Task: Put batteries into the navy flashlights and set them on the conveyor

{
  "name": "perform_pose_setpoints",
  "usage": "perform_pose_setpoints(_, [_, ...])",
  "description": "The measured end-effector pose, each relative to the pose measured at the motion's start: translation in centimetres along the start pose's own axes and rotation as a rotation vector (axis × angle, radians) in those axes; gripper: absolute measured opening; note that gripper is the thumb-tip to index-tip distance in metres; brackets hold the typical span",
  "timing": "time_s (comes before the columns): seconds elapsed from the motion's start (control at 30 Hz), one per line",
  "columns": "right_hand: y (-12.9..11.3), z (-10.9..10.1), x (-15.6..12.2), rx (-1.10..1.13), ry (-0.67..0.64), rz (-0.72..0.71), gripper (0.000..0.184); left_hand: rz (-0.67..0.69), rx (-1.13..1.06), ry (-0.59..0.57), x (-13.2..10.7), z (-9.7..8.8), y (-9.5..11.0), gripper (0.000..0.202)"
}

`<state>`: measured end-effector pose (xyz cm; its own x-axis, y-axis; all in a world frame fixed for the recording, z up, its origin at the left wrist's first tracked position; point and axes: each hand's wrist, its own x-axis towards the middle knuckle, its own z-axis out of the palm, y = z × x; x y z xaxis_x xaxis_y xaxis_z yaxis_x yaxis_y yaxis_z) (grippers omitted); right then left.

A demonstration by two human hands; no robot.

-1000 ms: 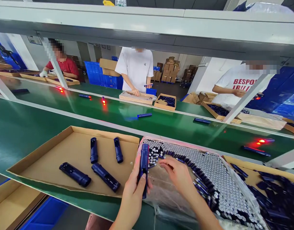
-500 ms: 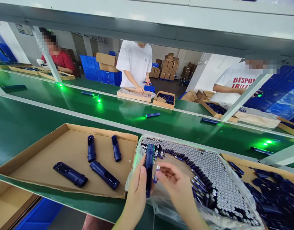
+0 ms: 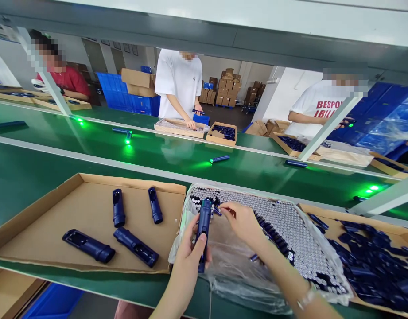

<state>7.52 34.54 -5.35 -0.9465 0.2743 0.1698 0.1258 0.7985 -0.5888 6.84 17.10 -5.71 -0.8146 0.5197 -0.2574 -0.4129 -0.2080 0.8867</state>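
Observation:
My left hand [image 3: 190, 248] is wrapped round a dark blue flashlight [image 3: 204, 221], held upright and slightly tilted over the left side of a plastic-lined box of batteries [image 3: 300, 230]. Just right of the flashlight's upper end, my right hand [image 3: 240, 219] pinches a small blue battery [image 3: 217, 212] between thumb and fingertips, close above other loose batteries. Most batteries in the box stand packed on end, with silver ends up. To the left, several dark blue flashlight bodies [image 3: 89, 245] with open slots lie in a shallow cardboard tray [image 3: 91, 199].
On the right a cardboard box [image 3: 386, 226] holds a heap of dark blue parts [image 3: 376, 261]. Beyond a metal rail, lit flashlights [image 3: 220, 159] lie on a green belt [image 3: 177, 155]. Slanted posts [image 3: 326, 126] and an overhead shelf [image 3: 204, 33] frame the view; several co-workers stand across.
My right hand has moved up and away from the flashlight to the loose batteries near its upper end. The battery it held beside the flashlight is no longer seen there. My view has shifted slightly right.

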Motion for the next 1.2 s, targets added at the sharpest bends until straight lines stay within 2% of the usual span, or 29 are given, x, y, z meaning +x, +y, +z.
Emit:
perform_pose_setpoints(0.13, [2.6,1.4,3.4,-0.129,-0.124,-0.069,0.017,-0.045,-0.106,0.012,-0.5,0.3,0.7,0.066])
perform_pose_setpoints(0.27, [3.5,2.5,3.8,-0.171,-0.128,-0.106,0.020,-0.073,-0.154,-0.003,-0.9,-0.2,1.6,0.062])
perform_pose_setpoints(0.33, [4.1,1.7,3.3,-0.170,-0.083,-0.109,0.024,-0.069,-0.178,0.003,-0.9,-0.6,2.0,0.063])
perform_pose_setpoints(0.47, [4.9,-1.6,1.1,-0.142,0.060,-0.111,0.034,-0.110,-0.232,-0.039,-0.8,-1.0,2.5,0.073])
perform_pose_setpoints(0.53, [4.3,-3.2,-0.6,-0.130,0.174,-0.154,0.035,-0.136,-0.183,-0.053,-0.8,-0.9,2.6,0.071])
perform_pose_setpoints(0.6, [2.9,-4.4,-2.3,-0.146,0.288,-0.243,0.027,-0.151,-0.112,-0.055,-0.7,-0.6,2.7,0.069])
perform_pose_setpoints(0.67, [0.8,-4.8,-3.8,-0.156,0.316,-0.365,0.021,-0.162,-0.062,-0.081,-0.7,-0.2,2.8,0.071])
perform_pose_setpoints(0.77, [-2.1,-4.5,-4.9,-0.112,0.208,-0.580,0.026,-0.185,-0.046,-0.118,-0.6,0.3,2.9,0.071])
perform_pose_setpoints(0.87, [-3.7,-3.9,-4.9,-0.186,0.096,-0.756,0.033,-0.213,-0.045,-0.078,-0.6,0.6,2.8,0.072])
perform_pose_setpoints(1.0, [-4.5,-4.6,-4.4,-0.462,0.139,-0.941,0.033,-0.202,-0.006,-0.070,-0.6,0.5,2.4,0.074])
perform_pose_setpoints(1.07, [-4.6,-5.3,-4.2,-0.489,0.146,-0.958,0.033,-0.200,-0.002,-0.088,-0.6,0.5,2.2,0.072])
perform_pose_setpoints(1.2, [-4.3,-5.3,-4.2,-0.330,0.046,-0.889,0.027,-0.222,-0.084,-0.099,-0.8,0.6,2.4,0.066])
